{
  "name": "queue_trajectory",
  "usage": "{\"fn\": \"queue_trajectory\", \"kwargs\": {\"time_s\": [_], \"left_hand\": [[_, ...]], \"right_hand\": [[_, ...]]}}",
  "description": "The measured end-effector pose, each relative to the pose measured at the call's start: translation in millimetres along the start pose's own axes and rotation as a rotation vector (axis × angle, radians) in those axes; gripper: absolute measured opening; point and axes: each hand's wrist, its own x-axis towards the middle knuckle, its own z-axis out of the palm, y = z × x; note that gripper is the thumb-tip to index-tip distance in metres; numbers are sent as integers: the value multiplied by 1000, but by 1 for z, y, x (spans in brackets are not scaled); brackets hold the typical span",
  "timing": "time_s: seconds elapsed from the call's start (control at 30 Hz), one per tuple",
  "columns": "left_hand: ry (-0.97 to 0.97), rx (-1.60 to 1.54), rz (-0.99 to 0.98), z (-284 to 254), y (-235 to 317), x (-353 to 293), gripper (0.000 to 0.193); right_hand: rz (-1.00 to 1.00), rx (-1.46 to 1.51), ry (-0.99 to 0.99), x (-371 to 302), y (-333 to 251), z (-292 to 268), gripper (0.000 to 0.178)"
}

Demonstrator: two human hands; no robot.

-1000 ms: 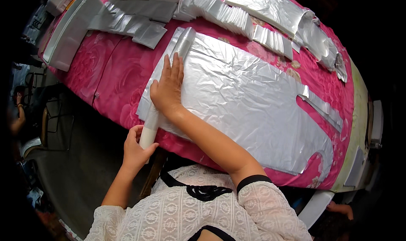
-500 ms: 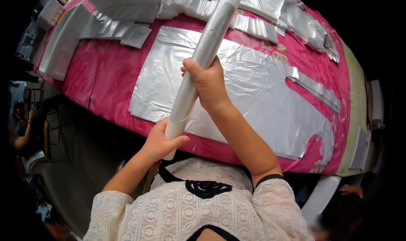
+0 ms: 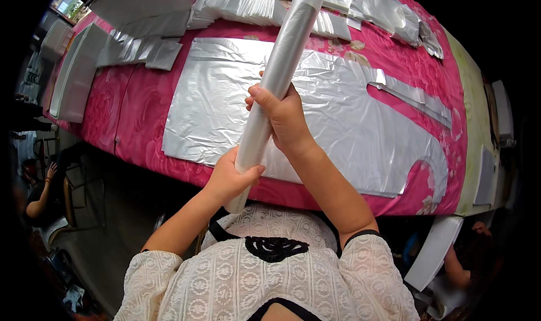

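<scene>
A long roll of clear plastic film (image 3: 283, 53) slants across my front, its far end raised over the table. My left hand (image 3: 231, 177) is closed round its whitish lower end, with the thumb across it. Higher up, about the middle of the roll, my right hand (image 3: 280, 113) wraps it with the thumb on top. Beneath the roll lies a stack of flat silvery plastic vest bags (image 3: 344, 124), or a single such bag; I cannot tell which. Its two handle strips point right.
A pink flowered cloth (image 3: 141, 109) covers the table. Folded plastic packets (image 3: 239, 8) run along the far side. A white plastic bin (image 3: 79, 76) stands at the left, and crumpled silvery bags (image 3: 386, 11) lie at the far right. Another person's arm (image 3: 40, 200) shows at far left.
The lower end of the roll and my left hand have shifted slightly right, so the roll stands a little steeper. Both hands keep their hold. The view has turned slightly.
</scene>
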Motion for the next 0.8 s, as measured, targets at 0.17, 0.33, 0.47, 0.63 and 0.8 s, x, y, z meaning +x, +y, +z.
{"fn": "queue_trajectory", "kwargs": {"time_s": [0.17,0.33,0.47,0.63,0.8], "left_hand": [[-143,-107,27,-2,8,-4,40],[-315,-314,-24,-1,11,-4,49],[-429,-411,-56,-6,1,-2,67],[-575,-446,-68,-13,-2,4,90],[-602,-432,-67,-15,-5,5,91]], "right_hand": [[52,77,-53,-6,-8,0,64],[117,110,-55,-12,-2,-2,66],[139,77,-14,-14,3,-5,62],[141,124,33,-13,10,-11,55],[152,140,24,-14,14,-14,53]]}}
